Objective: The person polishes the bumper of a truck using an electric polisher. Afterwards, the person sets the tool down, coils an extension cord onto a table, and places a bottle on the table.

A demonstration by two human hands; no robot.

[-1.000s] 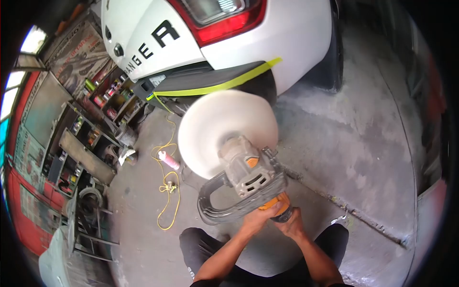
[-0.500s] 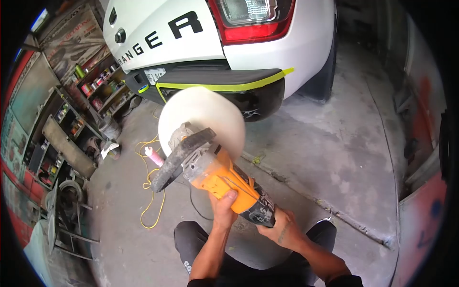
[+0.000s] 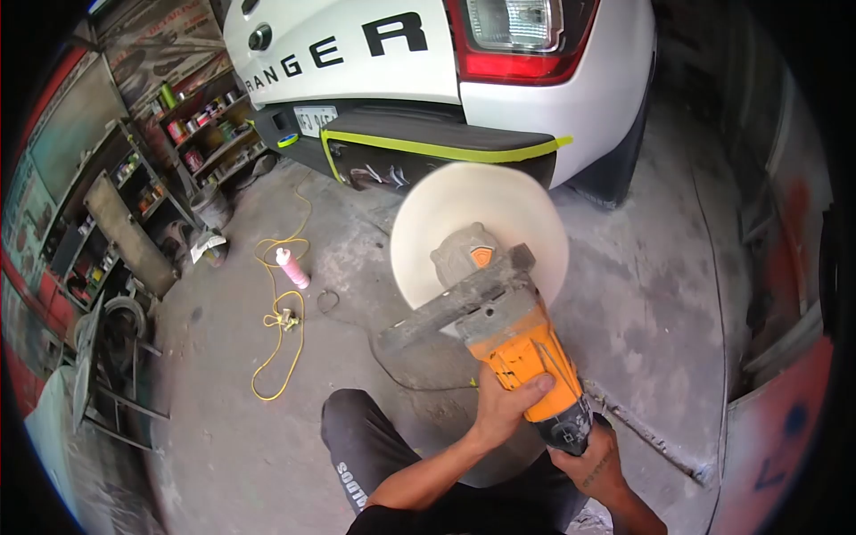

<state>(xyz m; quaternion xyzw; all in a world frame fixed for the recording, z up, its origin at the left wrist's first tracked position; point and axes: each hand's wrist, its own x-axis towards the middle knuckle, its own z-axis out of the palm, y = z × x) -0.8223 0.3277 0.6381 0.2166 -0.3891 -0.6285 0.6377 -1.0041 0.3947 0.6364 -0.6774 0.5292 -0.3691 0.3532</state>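
An orange-and-black polisher with a wide white round pad is held in both hands, angled up towards the truck. My left hand wraps around its orange body, thumb on top. Lower down, my right hand is closed around the black rear end. A dark side handle sticks out to the left, with no hand on it. Beyond the pad is the black rear bumper of a white truck, edged with yellow-green masking tape. Pale marks show on the bumper. The pad overlaps its lower right in view; contact cannot be told.
A pink bottle stands on the concrete floor near a yellow cord. A dark cable runs along the floor towards the polisher. Shelves with cans and a metal frame line the left. A wall borders the right.
The polisher has swung to the right, along with both hands, and more of the marked bumper face shows. The view has also shifted, so the truck sits further right.
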